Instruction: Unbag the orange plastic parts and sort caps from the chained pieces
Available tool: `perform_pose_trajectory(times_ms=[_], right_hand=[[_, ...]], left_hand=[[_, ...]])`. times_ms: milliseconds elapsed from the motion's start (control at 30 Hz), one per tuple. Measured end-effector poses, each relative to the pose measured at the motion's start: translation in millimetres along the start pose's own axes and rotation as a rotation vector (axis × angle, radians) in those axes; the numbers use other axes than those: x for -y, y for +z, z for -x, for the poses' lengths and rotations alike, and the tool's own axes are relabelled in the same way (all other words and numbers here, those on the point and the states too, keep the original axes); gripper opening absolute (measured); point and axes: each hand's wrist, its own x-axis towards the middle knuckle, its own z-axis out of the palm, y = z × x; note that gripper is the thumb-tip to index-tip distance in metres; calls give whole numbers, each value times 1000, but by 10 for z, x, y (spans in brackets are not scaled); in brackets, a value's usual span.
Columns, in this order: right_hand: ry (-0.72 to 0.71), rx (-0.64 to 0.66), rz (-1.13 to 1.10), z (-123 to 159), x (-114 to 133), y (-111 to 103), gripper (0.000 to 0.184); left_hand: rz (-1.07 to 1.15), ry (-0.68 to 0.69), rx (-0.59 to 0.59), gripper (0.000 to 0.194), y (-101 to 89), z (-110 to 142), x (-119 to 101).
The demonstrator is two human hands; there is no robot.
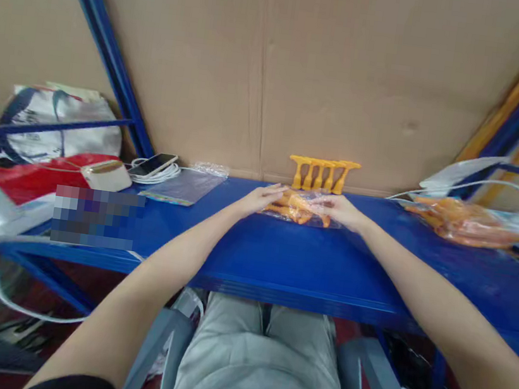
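A clear plastic bag [296, 214] with orange plastic pieces inside lies on the blue shelf in front of me. My left hand [263, 199] grips its left end, fingers stretched along the upper edge. From the other side my right hand [338, 210] holds the bag's right end, its fingertips over the film. Just behind the bag, several orange T-shaped pieces [319, 175] stand side by side in a row near the cardboard wall. What my fingertips press on underneath is hidden.
To the right lies another clear bag of orange pieces [468, 223]. At left are a flat plastic packet [188, 190], a phone [157, 166] on a coiled white cable, a white box [106, 175] and a red item [64, 170]. Cardboard [276, 69] closes off the back.
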Motion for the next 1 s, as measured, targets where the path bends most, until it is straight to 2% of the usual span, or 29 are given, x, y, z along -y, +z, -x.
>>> perform_pose_trajectory(times_ms=[200,400,500,600,733,833,1000], right_hand=[[-12,46,-43,-6,5,35,17],[30,-164,179,-9,54,-13,10],[152,-155,224,15,86,-34,12],[281,-83,132,51,123,-30,10],[372,-30,-128,97,171,-24,15],[382,-2,-306,112,199,0,19],[347,-22,-438,108,253,104,19]], left_hand=[[-58,137,98,56,27,36,-126],[-78,165,88,36,42,19,-191],[-46,157,78,32,50,11,-190],[-20,133,60,33,53,14,-159],[1,81,4,40,43,26,-99],[28,48,-45,45,26,30,-73],[77,8,-77,45,2,29,-68]])
